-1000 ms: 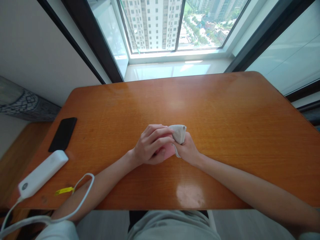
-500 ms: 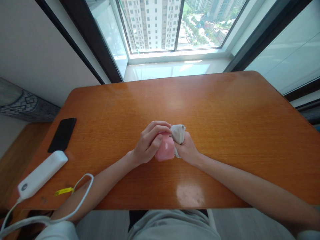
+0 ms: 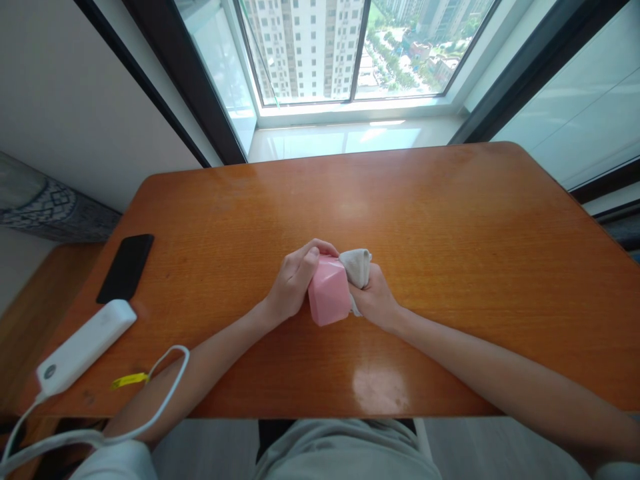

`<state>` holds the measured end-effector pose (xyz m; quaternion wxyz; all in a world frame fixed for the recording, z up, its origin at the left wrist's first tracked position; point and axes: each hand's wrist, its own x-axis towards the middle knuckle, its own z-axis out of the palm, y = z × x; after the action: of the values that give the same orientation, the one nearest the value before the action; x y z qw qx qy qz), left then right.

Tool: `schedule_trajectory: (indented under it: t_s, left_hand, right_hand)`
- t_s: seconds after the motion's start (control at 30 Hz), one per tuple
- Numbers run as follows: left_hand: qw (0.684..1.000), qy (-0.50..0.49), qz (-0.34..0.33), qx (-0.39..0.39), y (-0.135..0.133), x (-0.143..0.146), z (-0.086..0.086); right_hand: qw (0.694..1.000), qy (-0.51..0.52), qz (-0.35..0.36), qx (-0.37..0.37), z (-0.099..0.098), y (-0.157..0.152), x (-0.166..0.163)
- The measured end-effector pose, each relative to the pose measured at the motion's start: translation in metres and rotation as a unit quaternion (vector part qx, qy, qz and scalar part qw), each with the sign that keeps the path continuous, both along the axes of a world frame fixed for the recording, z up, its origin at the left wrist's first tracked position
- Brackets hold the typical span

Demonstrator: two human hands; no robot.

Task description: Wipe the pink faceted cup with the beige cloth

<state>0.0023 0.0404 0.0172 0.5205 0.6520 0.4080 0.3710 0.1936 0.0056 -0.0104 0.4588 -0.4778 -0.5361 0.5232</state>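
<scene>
A pink faceted box-like object (image 3: 329, 291) stands on the orange wooden table (image 3: 450, 227) at its middle. My left hand (image 3: 291, 283) is curled round the object's left side, fingers closed against it. My right hand (image 3: 376, 298) is closed on a crumpled pale grey cloth (image 3: 357, 265), which presses against the pink object's right upper edge. Both forearms rest on the table.
A black phone (image 3: 125, 267) lies near the table's left edge. A white power bank (image 3: 85, 346) with a white cable (image 3: 165, 373) and yellow tag sits at the front left corner. A window sill and large windows lie beyond the far edge.
My left hand has slid from over the pink object to its left side, uncovering its top face. The right hand and cloth have stayed in place.
</scene>
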Motion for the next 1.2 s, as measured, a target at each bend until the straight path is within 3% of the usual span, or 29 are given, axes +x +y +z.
schedule_trajectory:
  t_s: [0.33, 0.77, 0.97, 1.1, 1.2]
  left_hand:
    - [0.998, 0.009, 0.026, -0.059, 0.011, -0.002, -0.013]
    - [0.995, 0.077, 0.058, 0.024, 0.024, -0.006, -0.028]
    - [0.995, 0.032, 0.080, 0.051, 0.017, -0.003, -0.030]
    - [0.986, -0.041, 0.077, 0.140, 0.010, -0.005, -0.029]
    - [0.950, -0.037, 0.038, 0.306, 0.006, -0.009, -0.027]
  right_hand:
    - [1.000, -0.007, 0.013, 0.022, -0.001, -0.001, 0.000]
    - [1.000, -0.002, 0.003, 0.029, -0.002, -0.001, 0.001]
    - [0.999, 0.005, 0.013, 0.029, -0.002, -0.002, 0.000]
    - [0.999, -0.006, 0.016, 0.043, 0.000, -0.002, -0.001]
    - [0.999, -0.006, 0.018, 0.043, 0.002, -0.001, 0.000]
